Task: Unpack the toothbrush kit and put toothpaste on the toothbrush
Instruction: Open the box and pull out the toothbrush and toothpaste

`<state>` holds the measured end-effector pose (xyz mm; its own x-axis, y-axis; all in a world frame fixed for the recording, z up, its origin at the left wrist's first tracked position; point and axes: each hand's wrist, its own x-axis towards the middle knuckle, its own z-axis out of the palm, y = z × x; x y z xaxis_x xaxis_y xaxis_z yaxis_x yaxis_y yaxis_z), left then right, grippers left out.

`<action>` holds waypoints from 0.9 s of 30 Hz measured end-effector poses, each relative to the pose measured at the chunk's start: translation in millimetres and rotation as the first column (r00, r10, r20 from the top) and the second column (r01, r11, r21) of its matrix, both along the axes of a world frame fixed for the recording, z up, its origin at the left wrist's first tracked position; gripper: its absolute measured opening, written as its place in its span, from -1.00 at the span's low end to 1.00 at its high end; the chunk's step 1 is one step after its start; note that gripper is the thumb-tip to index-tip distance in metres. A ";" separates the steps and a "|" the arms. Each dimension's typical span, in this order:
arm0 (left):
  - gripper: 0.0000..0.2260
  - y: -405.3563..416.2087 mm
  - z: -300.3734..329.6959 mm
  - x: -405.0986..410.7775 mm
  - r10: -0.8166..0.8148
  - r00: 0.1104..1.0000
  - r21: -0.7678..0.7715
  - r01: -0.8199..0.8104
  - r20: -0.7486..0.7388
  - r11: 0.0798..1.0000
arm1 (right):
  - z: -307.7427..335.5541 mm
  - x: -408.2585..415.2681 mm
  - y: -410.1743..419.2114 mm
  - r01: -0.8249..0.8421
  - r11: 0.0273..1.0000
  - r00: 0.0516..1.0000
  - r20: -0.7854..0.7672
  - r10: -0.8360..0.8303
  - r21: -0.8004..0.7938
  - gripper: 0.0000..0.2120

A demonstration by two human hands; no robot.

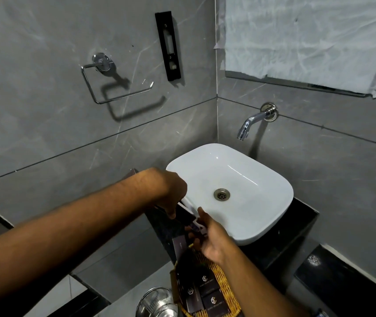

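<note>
The head camera is looking forward and down, close over the sink [271,179] in a tiled corner.

Left arm bare, runs from lower left of frame up to centre; left hand [170,193] knuckles up, fingers curled in downward pinch. Right hand [210,240] just below it, entering from bottom, fingers bent in pinch, thumb raised.
</note>
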<state>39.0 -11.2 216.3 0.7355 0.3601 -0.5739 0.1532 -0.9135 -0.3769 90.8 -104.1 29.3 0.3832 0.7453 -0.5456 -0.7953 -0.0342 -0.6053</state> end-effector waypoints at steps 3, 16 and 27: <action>-0.57 -0.8 1.9 6.3 -0.041 0.999 0.068 0.042 -0.011 0.997 | -4.8 -1.8 -3.4 0.023 0.998 0.999 -0.044 -0.020 0.055 -0.68; -0.73 62.0 -8.9 -49.1 0.275 0.891 -0.209 -0.210 0.361 0.955 | -2.4 42.4 -4.5 0.336 0.928 0.896 0.360 -0.262 -0.162 -0.86; -0.88 56.7 -90.7 -91.5 0.842 0.050 -0.843 -0.010 0.537 0.538 | 82.3 100.3 -23.8 0.500 0.866 0.214 0.968 -0.132 0.008 -0.87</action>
<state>-52.5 45.5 125.7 0.6068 0.7916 0.0712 0.3928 -0.3765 0.8390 191.1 -127.9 111.6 0.9126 0.3313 0.2395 0.3206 -0.2166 -0.9221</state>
